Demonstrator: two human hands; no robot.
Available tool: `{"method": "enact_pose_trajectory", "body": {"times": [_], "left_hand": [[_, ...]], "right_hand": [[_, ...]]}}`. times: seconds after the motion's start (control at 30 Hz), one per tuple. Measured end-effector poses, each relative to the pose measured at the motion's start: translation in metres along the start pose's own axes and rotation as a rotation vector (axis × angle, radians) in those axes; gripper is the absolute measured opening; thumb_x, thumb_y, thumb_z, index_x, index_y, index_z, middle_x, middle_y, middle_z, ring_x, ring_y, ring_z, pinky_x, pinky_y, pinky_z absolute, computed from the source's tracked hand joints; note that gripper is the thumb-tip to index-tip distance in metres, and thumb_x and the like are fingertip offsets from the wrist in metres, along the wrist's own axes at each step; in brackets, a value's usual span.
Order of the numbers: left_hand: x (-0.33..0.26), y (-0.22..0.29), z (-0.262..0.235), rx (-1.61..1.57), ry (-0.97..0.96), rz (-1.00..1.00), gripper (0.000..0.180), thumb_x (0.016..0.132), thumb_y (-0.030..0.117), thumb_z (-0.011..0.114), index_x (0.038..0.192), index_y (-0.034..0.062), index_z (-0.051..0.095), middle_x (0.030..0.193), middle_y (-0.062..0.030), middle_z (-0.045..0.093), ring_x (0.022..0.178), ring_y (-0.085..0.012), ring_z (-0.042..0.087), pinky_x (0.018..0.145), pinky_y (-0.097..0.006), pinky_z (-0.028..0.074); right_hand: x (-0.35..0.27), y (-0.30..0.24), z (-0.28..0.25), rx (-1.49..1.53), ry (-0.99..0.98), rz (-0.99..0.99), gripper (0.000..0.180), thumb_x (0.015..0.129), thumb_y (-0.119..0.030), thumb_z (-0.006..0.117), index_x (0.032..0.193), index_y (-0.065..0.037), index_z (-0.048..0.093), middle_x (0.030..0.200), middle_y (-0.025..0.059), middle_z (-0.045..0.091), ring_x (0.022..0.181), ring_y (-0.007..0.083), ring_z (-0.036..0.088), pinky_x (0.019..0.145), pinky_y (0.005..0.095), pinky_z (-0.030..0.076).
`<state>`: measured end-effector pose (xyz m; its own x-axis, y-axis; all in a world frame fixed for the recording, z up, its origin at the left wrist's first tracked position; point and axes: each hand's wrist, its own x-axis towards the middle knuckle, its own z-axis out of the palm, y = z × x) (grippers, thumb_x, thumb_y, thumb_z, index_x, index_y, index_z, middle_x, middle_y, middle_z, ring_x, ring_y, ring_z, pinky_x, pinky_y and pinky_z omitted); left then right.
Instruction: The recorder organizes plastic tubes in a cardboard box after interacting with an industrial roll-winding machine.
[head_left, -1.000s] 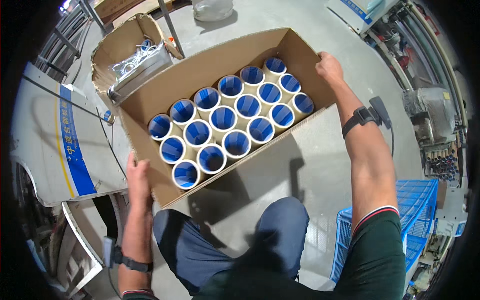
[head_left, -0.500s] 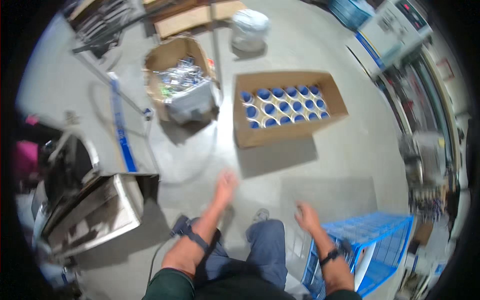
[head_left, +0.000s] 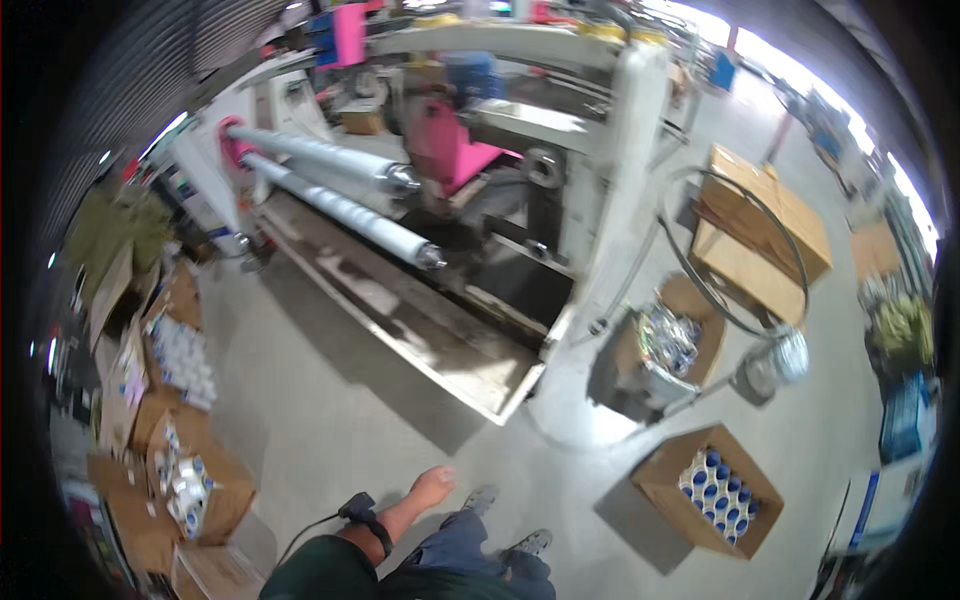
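My left hand (head_left: 434, 486) hangs above the concrete floor in front of my body, with a strap and a small dark device on the forearm. Its fingers are loosely bent and slightly apart, and I see nothing in them. My right hand is out of the picture. Closest ahead of the left hand is the long dirty tray (head_left: 445, 375) of a large machine. To the right, an open cardboard box (head_left: 655, 480) holds rows of white cylinders with blue round ends (head_left: 712, 490).
Two pale rollers (head_left: 340, 215) stick out above the tray. On the left stand cardboard boxes (head_left: 225, 500) with white rolls. At right are a carton of clear, shiny scraps (head_left: 668, 338), a wrapped bundle (head_left: 775, 362), a black hoop (head_left: 690, 275) and a wooden crate (head_left: 765, 215).
My view has swung left: the box of cylinders now lies far to the right and the machine fills the middle. My right hand and the blue crate have gone out of view.
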<state>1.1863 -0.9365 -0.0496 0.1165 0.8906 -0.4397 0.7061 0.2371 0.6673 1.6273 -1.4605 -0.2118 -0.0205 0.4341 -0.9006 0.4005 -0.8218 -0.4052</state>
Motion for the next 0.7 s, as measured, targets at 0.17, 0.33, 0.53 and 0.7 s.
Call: {"method": "enact_pose_trajectory", "body": {"times": [0.17, 0.33, 0.53, 0.7], "left_hand": [[-0.059, -0.075, -0.009, -0.673, 0.101, -0.406, 0.038, 0.079, 0.018, 0.067, 0.112, 0.0019, 0.059, 0.077, -0.0115, 0.064, 0.062, -0.0174, 0.061, 0.058, -0.034, 0.051], [-0.129, -0.174, -0.027, -0.691, 0.132, -0.493, 0.029, 0.081, 0.02, 0.066, 0.101, 0.0006, 0.063, 0.07, -0.0091, 0.062, 0.055, -0.0179, 0.06, 0.049, -0.033, 0.048], [-0.143, -0.227, -0.085, -0.778, 0.182, -0.617, 0.028, 0.08, 0.021, 0.065, 0.096, -0.0027, 0.062, 0.065, -0.0077, 0.059, 0.053, -0.0172, 0.059, 0.047, -0.033, 0.047], [-0.107, -0.241, -0.152, -1.086, 0.357, -0.63, 0.031, 0.082, 0.015, 0.064, 0.108, -0.0003, 0.058, 0.073, -0.0066, 0.06, 0.053, -0.0181, 0.059, 0.046, -0.031, 0.048]], "right_hand": [[0.0, -0.193, -0.2, 0.021, 0.39, -0.13, 0.024, 0.084, -0.012, 0.052, 0.105, -0.003, 0.058, 0.087, 0.0114, 0.058, 0.074, 0.0217, 0.056, 0.064, 0.0353, 0.047], [0.025, -0.374, -0.235, -0.068, 0.526, -0.531, 0.027, 0.079, -0.02, 0.063, 0.093, 0.003, 0.065, 0.082, 0.012, 0.066, 0.066, 0.0162, 0.061, 0.058, 0.0293, 0.048], [0.007, -0.579, -0.126, 0.061, 0.234, -0.366, 0.039, 0.08, -0.014, 0.065, 0.114, 0.004, 0.059, 0.096, 0.014, 0.068, 0.078, 0.0174, 0.065, 0.068, 0.0285, 0.051], [0.029, -0.624, -0.077, -0.383, -0.02, -0.352, 0.044, 0.078, -0.026, 0.064, 0.112, 0.002, 0.062, 0.102, 0.0186, 0.068, 0.091, 0.0245, 0.067, 0.08, 0.0328, 0.051]]}}
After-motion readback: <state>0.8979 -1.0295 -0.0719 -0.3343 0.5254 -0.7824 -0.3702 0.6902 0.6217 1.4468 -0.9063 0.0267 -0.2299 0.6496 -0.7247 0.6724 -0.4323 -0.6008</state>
